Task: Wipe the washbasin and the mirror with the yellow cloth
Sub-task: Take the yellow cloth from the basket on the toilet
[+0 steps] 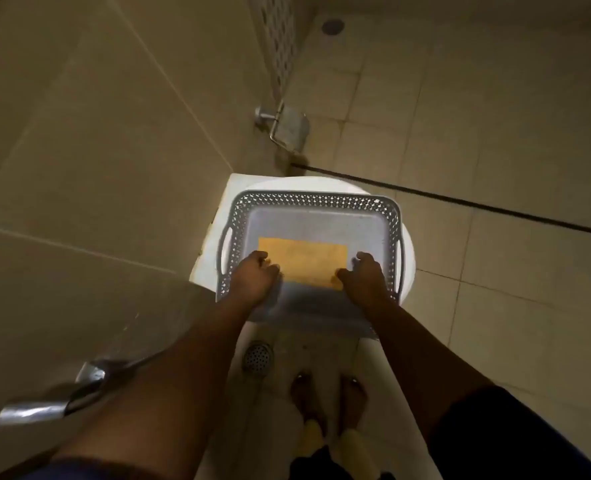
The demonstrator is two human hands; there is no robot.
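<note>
Both arms extend forward and down, roughly parallel. The left hand (252, 277) lies over the 9 o'clock edge of the yellow cloth (304, 259), fingers curled downward onto it; whether they pinch the fabric cannot be told. The right hand (365, 275) mirrors this at the 3 o'clock edge of the cloth, fingers likewise curled, grip not discernible. The 2 hands are apart, with the cloth between them.

The yellow cloth is 1 flat rectangle, orange-yellow, unwrinkled, lying on the floor of the grey tray (249, 209), toward its 6 o'clock half. The tray is 1 rectangular plastic piece with a perforated rim and 2 slot handles, at 9 and 3 o'clock. It rests on the closed white toilet lid (325, 185).

At 12 o'clock from the tray, 1 chrome paper holder (288, 126) is fixed to the tiled wall. At 6 o'clock, 1 round floor drain (258, 358) sits in the floor, with 2 bare feet (328, 400) just beside it at 4 o'clock. At 8 o'clock, 1 chrome fitting (55, 396) shows, blurred.
</note>
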